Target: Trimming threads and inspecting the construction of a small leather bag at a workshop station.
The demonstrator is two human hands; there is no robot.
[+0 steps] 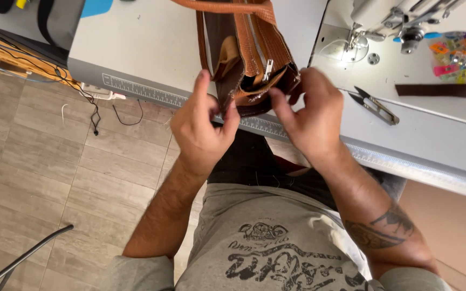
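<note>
Head view: the brown leather bag (249,51) lies on the tabletop (152,43), long axis running away from the person. Left hand (200,129) and right hand (311,113) both pinch its near open edge, equally close.

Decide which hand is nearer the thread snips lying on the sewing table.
Right. The right hand grips the brown bag just left of the thread snips; the left hand is beyond the bag, farther away.
</note>
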